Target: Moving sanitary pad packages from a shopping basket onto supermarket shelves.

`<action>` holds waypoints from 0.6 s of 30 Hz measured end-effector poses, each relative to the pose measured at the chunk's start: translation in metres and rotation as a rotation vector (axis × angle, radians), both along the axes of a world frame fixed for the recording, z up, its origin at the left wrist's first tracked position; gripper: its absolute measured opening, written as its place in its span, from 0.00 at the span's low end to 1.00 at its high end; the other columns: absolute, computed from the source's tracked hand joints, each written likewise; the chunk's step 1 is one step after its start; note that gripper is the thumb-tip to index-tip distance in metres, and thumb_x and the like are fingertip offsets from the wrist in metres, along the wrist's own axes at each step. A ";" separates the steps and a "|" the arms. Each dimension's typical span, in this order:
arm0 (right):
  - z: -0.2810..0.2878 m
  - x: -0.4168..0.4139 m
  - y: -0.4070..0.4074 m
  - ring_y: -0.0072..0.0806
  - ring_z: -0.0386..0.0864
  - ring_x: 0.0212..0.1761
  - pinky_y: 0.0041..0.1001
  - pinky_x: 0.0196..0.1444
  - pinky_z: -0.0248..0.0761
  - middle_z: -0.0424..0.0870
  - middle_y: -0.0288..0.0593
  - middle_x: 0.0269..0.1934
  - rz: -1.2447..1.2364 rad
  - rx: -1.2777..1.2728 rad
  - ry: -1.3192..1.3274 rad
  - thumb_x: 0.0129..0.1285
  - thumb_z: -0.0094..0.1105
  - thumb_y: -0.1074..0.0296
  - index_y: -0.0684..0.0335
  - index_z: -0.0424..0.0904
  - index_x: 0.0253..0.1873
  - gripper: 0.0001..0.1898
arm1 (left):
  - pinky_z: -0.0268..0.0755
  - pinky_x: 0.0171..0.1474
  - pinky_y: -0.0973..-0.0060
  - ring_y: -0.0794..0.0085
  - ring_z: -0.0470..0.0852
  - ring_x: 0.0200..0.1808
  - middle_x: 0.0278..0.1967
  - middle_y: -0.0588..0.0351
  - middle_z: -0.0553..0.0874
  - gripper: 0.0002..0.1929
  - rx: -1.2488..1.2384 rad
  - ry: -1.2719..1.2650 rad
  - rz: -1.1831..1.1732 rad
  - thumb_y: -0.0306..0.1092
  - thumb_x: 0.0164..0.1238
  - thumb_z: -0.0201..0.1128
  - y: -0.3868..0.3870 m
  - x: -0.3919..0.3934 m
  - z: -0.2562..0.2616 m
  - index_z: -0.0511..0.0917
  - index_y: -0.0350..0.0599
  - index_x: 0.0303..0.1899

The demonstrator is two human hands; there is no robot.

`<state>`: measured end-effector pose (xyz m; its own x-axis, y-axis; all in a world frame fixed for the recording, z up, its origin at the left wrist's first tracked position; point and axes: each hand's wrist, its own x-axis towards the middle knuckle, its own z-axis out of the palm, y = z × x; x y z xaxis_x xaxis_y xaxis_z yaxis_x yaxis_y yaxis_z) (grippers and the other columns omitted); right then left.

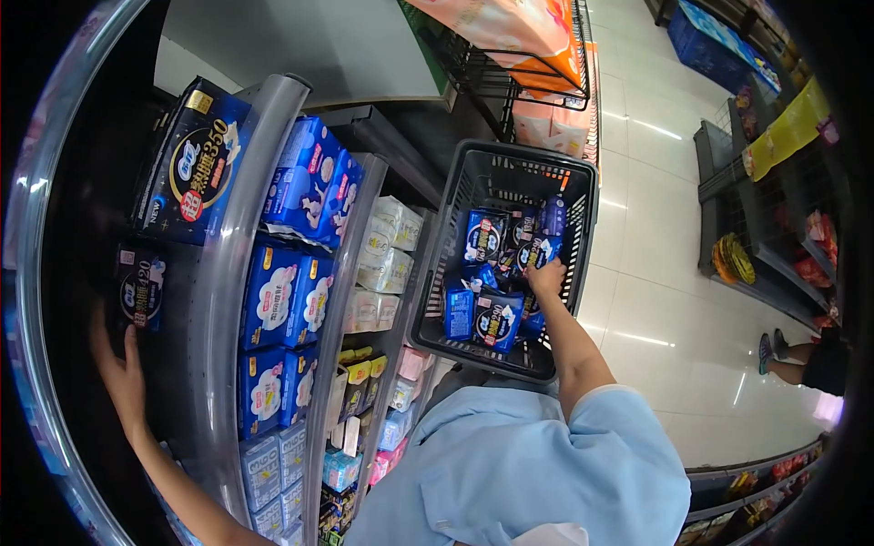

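My left hand point(121, 362) reaches deep into the dark upper shelf on the left. Its fingers are spread at the near edge of a black-and-blue sanitary pad pack point(140, 286); whether they press on it is hard to see. Above that pack stands a larger dark blue pad pack point(194, 164). My right hand point(547, 278) is inside a black plastic shopping basket point(471, 153), its fingers closed on the edge of a dark blue pad pack point(538, 252). Several similar packs lie loosely around it, including a blue one point(498, 321) near the basket's front.
Clear plastic shelf guards point(232, 273) run along the shelf edges. Lower shelves hold blue pad packs point(270, 300) and white packs point(386, 232). A black wire rack point(546, 61) with orange tissue packs stands behind the basket. At right, a person's legs point(792, 351) show on the tiled floor point(635, 239).
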<state>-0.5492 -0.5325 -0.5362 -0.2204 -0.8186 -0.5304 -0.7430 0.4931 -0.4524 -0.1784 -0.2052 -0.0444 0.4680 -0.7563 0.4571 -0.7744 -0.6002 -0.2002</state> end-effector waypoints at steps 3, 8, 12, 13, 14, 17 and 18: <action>-0.003 -0.004 0.000 0.50 0.64 0.64 0.43 0.63 0.64 0.65 0.57 0.60 0.017 -0.050 -0.055 0.51 0.68 0.59 0.66 0.58 0.63 0.38 | 0.49 0.71 0.61 0.57 0.61 0.69 0.66 0.48 0.67 0.24 0.042 -0.054 0.023 0.37 0.70 0.53 -0.004 -0.023 0.005 0.65 0.43 0.65; 0.008 0.010 0.006 0.52 0.61 0.66 0.38 0.68 0.54 0.61 0.61 0.64 0.243 -0.571 -0.043 0.50 0.65 0.69 0.73 0.58 0.64 0.37 | 0.48 0.71 0.58 0.56 0.62 0.69 0.66 0.49 0.67 0.22 0.052 -0.087 -0.004 0.36 0.70 0.53 -0.004 -0.051 0.006 0.66 0.45 0.64; 0.006 0.031 -0.006 0.52 0.62 0.65 0.38 0.67 0.56 0.62 0.63 0.63 0.322 -0.603 -0.248 0.52 0.63 0.70 0.74 0.58 0.64 0.35 | 0.47 0.70 0.54 0.54 0.64 0.67 0.63 0.46 0.70 0.21 0.050 -0.116 -0.025 0.32 0.68 0.53 0.005 -0.071 0.000 0.68 0.42 0.62; 0.001 0.035 -0.012 0.52 0.62 0.65 0.38 0.67 0.56 0.62 0.63 0.63 0.313 -0.597 -0.252 0.52 0.63 0.70 0.74 0.58 0.64 0.35 | 0.46 0.70 0.52 0.53 0.65 0.67 0.62 0.45 0.71 0.21 0.047 -0.109 -0.039 0.31 0.68 0.53 0.004 -0.078 -0.004 0.69 0.41 0.62; -0.004 0.038 -0.018 0.52 0.63 0.65 0.38 0.67 0.57 0.63 0.64 0.62 0.311 -0.493 -0.320 0.52 0.62 0.69 0.74 0.59 0.64 0.34 | 0.46 0.70 0.52 0.53 0.66 0.66 0.61 0.43 0.72 0.21 0.022 -0.079 -0.065 0.30 0.67 0.53 0.001 -0.089 -0.011 0.69 0.40 0.61; -0.022 0.058 -0.022 0.53 0.72 0.58 0.38 0.61 0.64 0.72 0.66 0.55 0.292 -0.464 -0.334 0.53 0.61 0.67 0.75 0.64 0.61 0.31 | 0.44 0.71 0.53 0.53 0.66 0.66 0.61 0.43 0.72 0.21 -0.025 0.138 -0.048 0.30 0.66 0.54 -0.001 -0.119 -0.040 0.69 0.36 0.60; -0.017 0.065 -0.026 0.53 0.74 0.55 0.38 0.59 0.66 0.75 0.65 0.52 0.262 -0.286 -0.383 0.53 0.62 0.65 0.74 0.65 0.60 0.31 | 0.44 0.71 0.54 0.53 0.66 0.66 0.62 0.43 0.72 0.22 0.009 0.168 -0.009 0.31 0.66 0.54 0.000 -0.128 -0.050 0.68 0.35 0.61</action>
